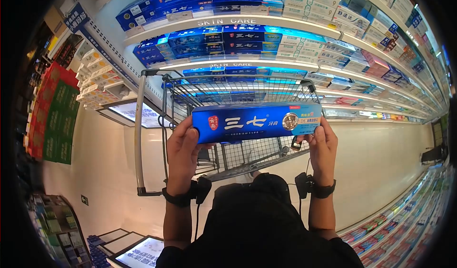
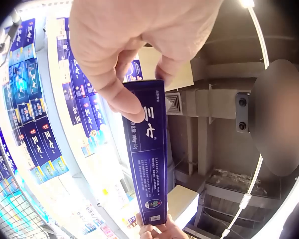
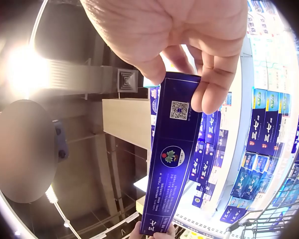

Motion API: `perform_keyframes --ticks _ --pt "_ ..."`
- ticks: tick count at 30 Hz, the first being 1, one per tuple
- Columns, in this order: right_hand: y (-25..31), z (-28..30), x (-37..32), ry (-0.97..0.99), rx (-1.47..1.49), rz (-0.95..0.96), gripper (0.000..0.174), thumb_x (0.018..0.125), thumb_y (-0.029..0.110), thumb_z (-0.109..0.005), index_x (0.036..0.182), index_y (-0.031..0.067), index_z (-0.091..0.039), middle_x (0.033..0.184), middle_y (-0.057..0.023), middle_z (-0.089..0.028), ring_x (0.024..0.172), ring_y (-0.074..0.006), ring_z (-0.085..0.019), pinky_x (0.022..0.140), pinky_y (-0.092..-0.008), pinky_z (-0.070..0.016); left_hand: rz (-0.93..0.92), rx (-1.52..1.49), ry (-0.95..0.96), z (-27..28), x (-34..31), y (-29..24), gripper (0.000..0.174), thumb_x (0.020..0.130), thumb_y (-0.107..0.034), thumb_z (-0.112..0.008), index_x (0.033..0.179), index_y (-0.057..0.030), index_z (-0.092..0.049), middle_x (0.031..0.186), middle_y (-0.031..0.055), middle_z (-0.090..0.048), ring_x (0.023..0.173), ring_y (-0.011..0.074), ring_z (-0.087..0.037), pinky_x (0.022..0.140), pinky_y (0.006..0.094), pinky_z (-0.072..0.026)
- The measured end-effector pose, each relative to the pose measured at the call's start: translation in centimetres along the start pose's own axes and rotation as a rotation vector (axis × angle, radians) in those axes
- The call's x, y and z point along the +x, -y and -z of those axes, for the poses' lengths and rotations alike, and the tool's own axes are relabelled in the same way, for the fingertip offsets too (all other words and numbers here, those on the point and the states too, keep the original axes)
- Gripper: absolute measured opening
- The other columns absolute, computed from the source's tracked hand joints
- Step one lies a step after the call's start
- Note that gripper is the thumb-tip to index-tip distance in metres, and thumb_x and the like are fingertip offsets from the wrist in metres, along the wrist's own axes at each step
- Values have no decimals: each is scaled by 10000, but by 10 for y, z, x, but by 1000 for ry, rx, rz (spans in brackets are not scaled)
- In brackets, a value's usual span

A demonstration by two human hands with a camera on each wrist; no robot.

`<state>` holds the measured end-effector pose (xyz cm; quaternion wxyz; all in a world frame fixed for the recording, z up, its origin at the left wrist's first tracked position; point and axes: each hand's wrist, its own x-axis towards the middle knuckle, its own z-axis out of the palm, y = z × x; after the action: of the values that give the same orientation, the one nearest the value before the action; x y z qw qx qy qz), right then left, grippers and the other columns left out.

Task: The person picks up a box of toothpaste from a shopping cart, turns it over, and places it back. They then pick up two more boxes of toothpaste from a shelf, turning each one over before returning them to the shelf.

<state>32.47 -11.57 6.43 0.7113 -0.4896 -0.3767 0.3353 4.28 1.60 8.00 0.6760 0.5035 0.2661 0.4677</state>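
Observation:
A long blue toothpaste box point(image 1: 247, 123) is held level between both hands in the head view, its printed front facing up toward the head. The left hand point(image 1: 183, 149) grips the box's left end, thumb on the front. At the other end the right hand point(image 1: 322, 149) pinches the box, thumb on its lower corner. In the left wrist view, the left hand point(image 2: 139, 45) holds the near end of the box point(image 2: 149, 159), whose printed side shows. The right wrist view has the right hand point(image 3: 179, 45) on the end of the box point(image 3: 172, 144) near a QR code.
Behind the box stands a wire shopping cart point(image 1: 238, 158). Shelves point(image 1: 190, 27) stacked with blue and white boxes run across the top and right. Red and green cartons point(image 1: 62, 120) stand at the left, and a lit display panel point(image 1: 143, 252) is at the lower left.

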Motion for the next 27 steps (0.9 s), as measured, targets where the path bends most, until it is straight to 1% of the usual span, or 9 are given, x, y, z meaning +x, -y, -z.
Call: perform_keyframes --ticks 3,6,9,15,21,24,27 --pt "-3 -3 3 -3 28 28 511 980 286 -505 1328 -83 -436 991 -107 -629 770 -148 -609 703 -265 -505 -26 118 10 13 0 9 450 966 -169 -520 1344 50 -414 1156 146 -611 968 196 -646 774 307 -559" --pt "-4 -5 6 10 31 22 516 982 285 -502 1332 -87 -429 991 -108 -628 768 -156 -613 700 -265 -500 -46 52 37 16 -1 8 475 958 -175 -534 1357 45 -398 1203 158 -587 1024 210 -632 810 321 -555" --pt "-5 -8 8 9 33 16 516 983 286 -501 1327 -92 -431 991 -108 -628 765 -154 -614 696 -264 -494 -66 85 79 21 -1 7 500 949 -196 -557 1363 37 -399 1238 158 -564 1063 217 -613 842 340 -545" --pt "-11 -6 15 53 20 27 507 984 287 -501 1314 -93 -442 1000 -108 -627 777 -155 -625 710 -268 -508 -49 25 100 24 -4 4 525 936 -222 -587 1359 32 -408 1245 150 -557 1104 227 -591 893 370 -526" --pt "-9 -11 19 47 61 26 519 981 309 -506 1312 -86 -447 1033 -111 -622 806 -156 -626 725 -275 -523 11 -142 86 20 -7 -1 499 934 -197 -583 1350 25 -420 1251 144 -552 1126 226 -578 913 376 -524" --pt "-8 -9 19 27 63 31 512 985 306 -498 1310 -86 -449 1031 -108 -624 818 -151 -622 727 -278 -525 -2 -115 85 13 -4 -1 472 938 -172 -571 1342 25 -427 1255 147 -550 1129 228 -578 909 374 -529" --pt "-9 -3 19 9 41 33 511 987 314 -492 1303 -86 -455 994 -92 -625 798 -133 -607 723 -270 -521 15 -102 12 -7 -4 -9 387 933 -208 -554 1246 12 -495 1155 110 -571 1042 212 -603 887 341 -530"
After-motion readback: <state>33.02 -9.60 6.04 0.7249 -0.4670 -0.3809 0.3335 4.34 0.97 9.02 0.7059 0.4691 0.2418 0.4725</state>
